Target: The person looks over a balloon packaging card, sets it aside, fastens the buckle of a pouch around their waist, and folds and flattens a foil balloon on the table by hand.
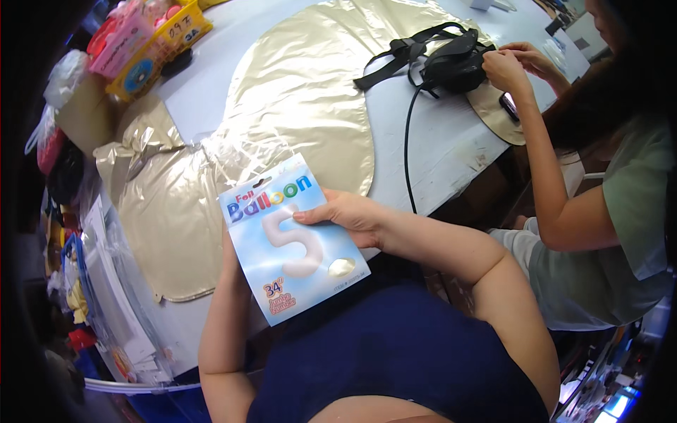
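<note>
A flat foil balloon packet point(257, 250), light blue with a pale numeral pictured on its front, is held up before me, tilted slightly. My right hand point(349, 215) grips its right edge, thumb on the front and the other fingers behind. From the lower left my left forearm point(227, 310) reaches up behind the packet's left edge; the packet hides that hand's fingers. Beyond and to the left, a large pale gold foil balloon point(300, 92) lies flat and creased across the table. Crinkled clear plastic film point(243, 144) rests on it just past the packet.
At right, another person's hands point(511, 70) touch a black strapped headset point(455, 63) with a cable point(407, 144) trailing over the table edge. A phone point(509, 107) lies nearby. Yellow and pink baskets point(151, 53) stand far left. Plastic sleeves and papers point(116, 275) line the left edge.
</note>
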`<action>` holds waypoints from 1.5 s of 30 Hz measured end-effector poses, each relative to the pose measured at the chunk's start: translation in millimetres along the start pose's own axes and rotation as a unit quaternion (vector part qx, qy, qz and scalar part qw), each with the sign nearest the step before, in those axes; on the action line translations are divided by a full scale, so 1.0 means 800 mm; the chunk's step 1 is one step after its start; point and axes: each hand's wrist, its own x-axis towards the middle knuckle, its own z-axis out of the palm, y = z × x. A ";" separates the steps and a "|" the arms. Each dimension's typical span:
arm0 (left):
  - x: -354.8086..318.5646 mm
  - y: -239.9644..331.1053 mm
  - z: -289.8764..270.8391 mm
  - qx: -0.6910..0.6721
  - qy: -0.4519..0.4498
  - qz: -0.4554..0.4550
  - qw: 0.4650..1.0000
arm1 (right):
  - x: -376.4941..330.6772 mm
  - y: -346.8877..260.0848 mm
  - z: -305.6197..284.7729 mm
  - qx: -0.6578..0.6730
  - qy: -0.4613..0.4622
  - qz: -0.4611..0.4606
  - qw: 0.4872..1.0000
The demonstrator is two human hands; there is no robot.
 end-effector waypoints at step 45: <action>0.053 0.034 0.024 0.733 -0.135 0.329 0.580 | 0.017 -0.017 -0.025 -0.206 0.078 -0.010 0.975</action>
